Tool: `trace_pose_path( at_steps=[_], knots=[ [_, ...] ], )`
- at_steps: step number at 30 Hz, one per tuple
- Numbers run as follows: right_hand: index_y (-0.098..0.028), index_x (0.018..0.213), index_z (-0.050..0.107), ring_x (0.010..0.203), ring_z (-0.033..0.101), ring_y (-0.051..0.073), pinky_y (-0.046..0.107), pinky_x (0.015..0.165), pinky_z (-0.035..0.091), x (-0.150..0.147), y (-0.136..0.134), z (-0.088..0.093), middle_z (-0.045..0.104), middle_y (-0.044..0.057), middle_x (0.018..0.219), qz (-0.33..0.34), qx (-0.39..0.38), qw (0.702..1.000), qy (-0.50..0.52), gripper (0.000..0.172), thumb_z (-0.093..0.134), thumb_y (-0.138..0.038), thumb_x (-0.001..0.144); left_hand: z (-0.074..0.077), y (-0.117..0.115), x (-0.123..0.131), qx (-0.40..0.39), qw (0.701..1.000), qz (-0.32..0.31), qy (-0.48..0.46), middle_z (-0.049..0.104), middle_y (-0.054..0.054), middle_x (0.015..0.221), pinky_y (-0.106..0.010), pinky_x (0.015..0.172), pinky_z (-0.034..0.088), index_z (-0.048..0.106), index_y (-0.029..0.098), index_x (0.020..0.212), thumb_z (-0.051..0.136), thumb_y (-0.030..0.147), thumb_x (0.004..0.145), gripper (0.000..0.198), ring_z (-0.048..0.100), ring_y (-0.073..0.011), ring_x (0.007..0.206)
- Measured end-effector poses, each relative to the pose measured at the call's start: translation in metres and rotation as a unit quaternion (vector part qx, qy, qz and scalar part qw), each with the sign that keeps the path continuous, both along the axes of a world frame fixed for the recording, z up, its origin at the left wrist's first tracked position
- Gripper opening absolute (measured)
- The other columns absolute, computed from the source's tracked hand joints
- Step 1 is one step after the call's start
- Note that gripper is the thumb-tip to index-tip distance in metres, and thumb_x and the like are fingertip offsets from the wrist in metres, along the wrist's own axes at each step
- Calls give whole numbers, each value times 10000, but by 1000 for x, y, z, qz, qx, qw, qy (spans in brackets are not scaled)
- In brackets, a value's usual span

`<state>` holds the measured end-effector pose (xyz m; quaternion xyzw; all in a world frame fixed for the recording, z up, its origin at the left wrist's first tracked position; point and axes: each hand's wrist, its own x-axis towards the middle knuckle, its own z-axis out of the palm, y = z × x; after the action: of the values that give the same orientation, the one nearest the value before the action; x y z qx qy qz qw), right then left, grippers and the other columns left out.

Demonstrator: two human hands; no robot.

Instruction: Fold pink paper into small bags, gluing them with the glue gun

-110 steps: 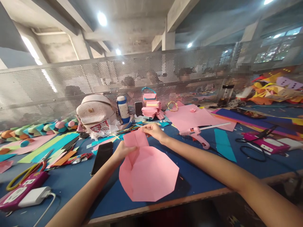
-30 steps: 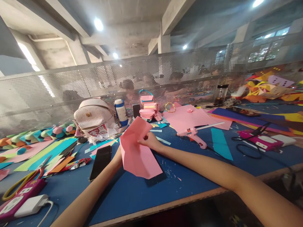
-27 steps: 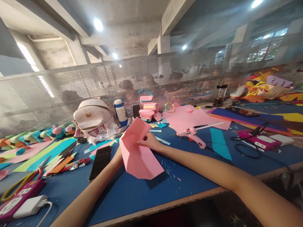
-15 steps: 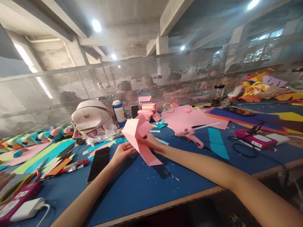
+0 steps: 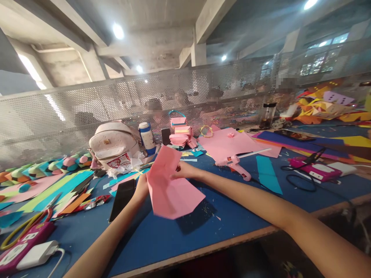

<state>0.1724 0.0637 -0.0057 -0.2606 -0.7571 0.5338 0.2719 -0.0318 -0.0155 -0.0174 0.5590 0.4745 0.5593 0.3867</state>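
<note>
A creased sheet of pink paper [image 5: 174, 197] is held up over the blue table, its folded panels partly spread and its lower edge raised toward me. My left hand [image 5: 142, 186] grips the paper's left edge, with most of its fingers hidden behind the sheet. On the right side, my right hand [image 5: 185, 170] pinches the paper, fingers bent around its inner fold. Behind the sheet stands a pink paper model [image 5: 181, 135] with a blue handle. A pink glue gun [image 5: 236, 166] lies to the right of my right hand.
A black phone [image 5: 123, 199] lies beside my left forearm. Scissors [image 5: 49, 210] and a purple power strip [image 5: 26, 247] are at the left. A pale backpack [image 5: 113, 143] and a bottle [image 5: 147, 138] stand at the back. Another power strip [image 5: 313, 170] with cables lies right.
The pink paper has been turned and opened out, so its broad inner face now shows toward me. My left hand has gone from under the paper to its left edge.
</note>
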Motion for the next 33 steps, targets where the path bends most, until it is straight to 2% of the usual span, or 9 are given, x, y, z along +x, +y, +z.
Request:
trace_pose_path(
  at_steps=[3, 7, 14, 19, 22, 24, 26, 30, 33],
  knots=[
    [-128, 955, 692, 874, 644, 217, 272, 727, 504, 13, 10, 14, 712, 44, 943, 102, -9, 992, -77, 474, 801, -216, 502, 12, -1, -8, -16, 999, -17, -30, 732, -107, 916, -290, 691, 538, 689, 124, 997, 660, 475, 791, 408, 688, -207, 780],
    [-122, 943, 720, 803, 650, 188, 232, 669, 488, 23, 11, 31, 717, 38, 917, 162, -12, 973, -163, 396, 764, -199, 557, 27, -6, -8, -3, 999, -30, -43, 734, -118, 982, -289, 727, 537, 656, 134, 1083, 605, 528, 815, 480, 701, -204, 806],
    [-79, 649, 711, 503, 526, 119, 221, 481, 368, 27, -1, 48, 624, 4, 553, 209, -28, 931, -297, 147, 779, -191, 582, 45, -18, 2, 125, 990, -6, 64, 631, -98, 1256, -339, 908, 494, 579, 221, 1215, 565, 388, 888, 368, 597, -244, 1147],
    [-129, 492, 642, 468, 454, 84, 207, 455, 315, 22, 1, 66, 554, -41, 472, 294, 1, 884, -364, 228, 859, -186, 455, 65, -35, 8, 242, 903, -44, 352, 650, -64, 1199, -359, 993, 418, 695, 265, 1023, 550, 255, 898, 193, 570, -231, 1152],
    [-135, 432, 596, 425, 389, 53, 192, 424, 267, 10, 5, 73, 481, -78, 425, 364, 37, 840, -401, 306, 872, -266, 424, 73, -47, 22, 276, 813, -196, 474, 718, -50, 1047, -346, 897, 446, 708, 290, 1040, 524, 197, 905, 246, 634, -215, 986],
    [-136, 406, 581, 398, 377, 45, 186, 401, 253, 1, 8, 72, 463, -88, 408, 393, 45, 820, -412, 339, 878, -297, 390, 71, -51, 33, 268, 775, -287, 496, 725, -56, 1080, -344, 889, 450, 687, 275, 1113, 489, 188, 925, 286, 641, -222, 1013],
    [-138, 405, 592, 380, 398, 50, 183, 388, 266, -8, 9, 66, 476, -89, 404, 417, 50, 795, -438, 341, 880, -319, 374, 62, -53, 40, 255, 767, -340, 482, 718, -66, 1127, -354, 923, 447, 673, 262, 1154, 480, 194, 933, 301, 637, -235, 1069],
    [-143, 483, 671, 379, 470, 79, 193, 388, 316, -17, 10, 47, 550, -67, 436, 420, 30, 768, -483, 277, 877, -309, 400, 40, -51, 41, 223, 790, -357, 445, 727, -69, 1103, -348, 941, 459, 693, 278, 1112, 528, 209, 904, 274, 651, -239, 1057],
    [-150, 457, 666, 354, 476, 90, 199, 369, 307, -18, 12, 36, 549, -61, 419, 392, 27, 790, -472, 267, 876, -299, 386, 31, -49, 36, 176, 819, -347, 421, 740, -76, 1026, -310, 864, 493, 715, 257, 1033, 570, 222, 873, 219, 669, -232, 980]
  ],
)
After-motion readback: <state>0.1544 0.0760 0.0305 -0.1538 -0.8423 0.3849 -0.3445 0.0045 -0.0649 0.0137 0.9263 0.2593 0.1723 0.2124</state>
